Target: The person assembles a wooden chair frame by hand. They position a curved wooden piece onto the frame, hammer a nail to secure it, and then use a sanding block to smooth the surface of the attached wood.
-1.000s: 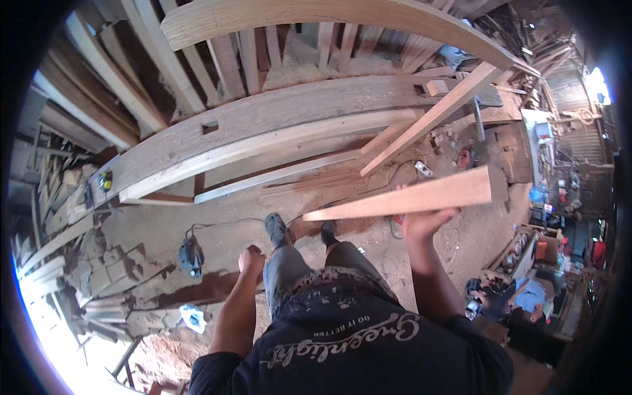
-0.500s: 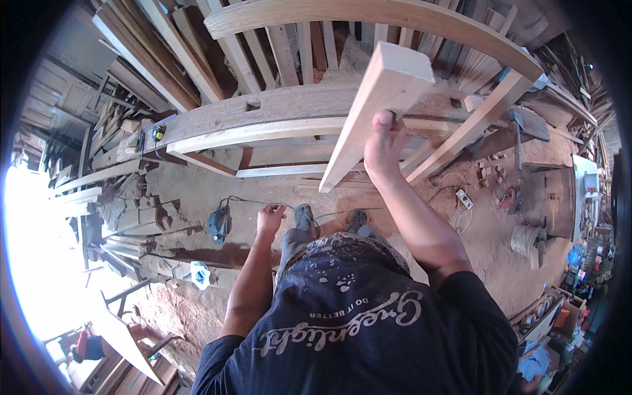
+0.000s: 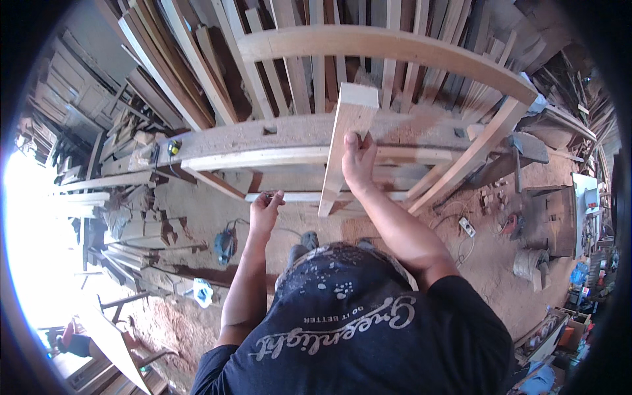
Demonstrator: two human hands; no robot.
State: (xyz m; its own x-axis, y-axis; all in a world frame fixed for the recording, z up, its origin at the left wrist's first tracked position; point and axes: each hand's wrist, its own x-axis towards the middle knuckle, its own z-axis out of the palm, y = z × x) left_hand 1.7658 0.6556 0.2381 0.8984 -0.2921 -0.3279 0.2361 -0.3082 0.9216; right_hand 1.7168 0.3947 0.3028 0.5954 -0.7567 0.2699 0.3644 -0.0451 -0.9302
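Observation:
My right hand [image 3: 358, 164] grips a pale wooden board [image 3: 341, 125], held at a steep tilt in front of the bench. The thumb presses on its face. Left of it, my left hand [image 3: 263, 214] is raised with thumb and fingers pinched together; anything between them is too small to make out. Behind both hands runs a thick wooden workbench beam [image 3: 224, 137] with square holes. A pale wooden frame [image 3: 276, 157] rests along its near side. Above the bench arches a curved wooden rail [image 3: 395, 45], joined at the right to a slanting leg [image 3: 487, 130].
Long planks [image 3: 319, 79] stand stacked behind the bench. A blue power tool [image 3: 225, 246] with a cable lies on the dusty floor at left. A socket strip [image 3: 467, 227] lies on the right. Another person [image 3: 76, 342] is at lower left, beside a pale sheet [image 3: 112, 349].
The board in my right hand has moved left and nearer, standing more upright. My left hand has risen slightly. The view has shifted, with more of the stacked planks showing.

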